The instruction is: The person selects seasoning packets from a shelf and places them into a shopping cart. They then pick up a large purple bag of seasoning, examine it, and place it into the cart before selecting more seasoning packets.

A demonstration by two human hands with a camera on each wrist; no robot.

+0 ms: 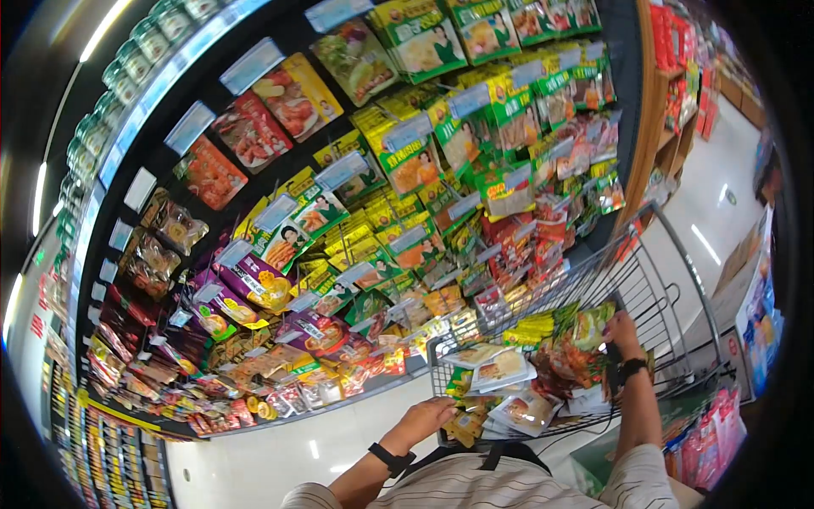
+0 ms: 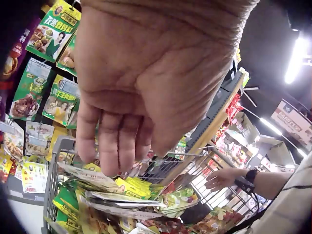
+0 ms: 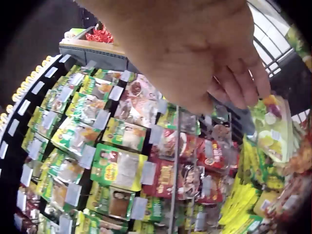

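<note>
**Both hands loose over a loaded cart!**

Here's your left hand (image 1: 426,418), over the near left side of the shopping cart (image 2: 50,192), fingers relaxed, gripping nothing; whether it touches the rim, you can't tell from here. And across to your right hand (image 1: 625,332): released too, fingers loosely bent, right by the green packet (image 1: 592,324) with the vegetable print. Contact there? Can't be called for certain.

That green packet sits inside the cart, toward the right, and look at the company it keeps! Just left of it, a bunch of yellow packets (image 1: 530,329); nearer your body, pale flat packets (image 1: 504,371) overlap in a pile. Black bands circle both your wrists. Beyond the cart, it's a wall of colour: green-and-yellow packets (image 1: 415,163) hang in rows, with purple packets (image 1: 254,280) off to the left.
</note>
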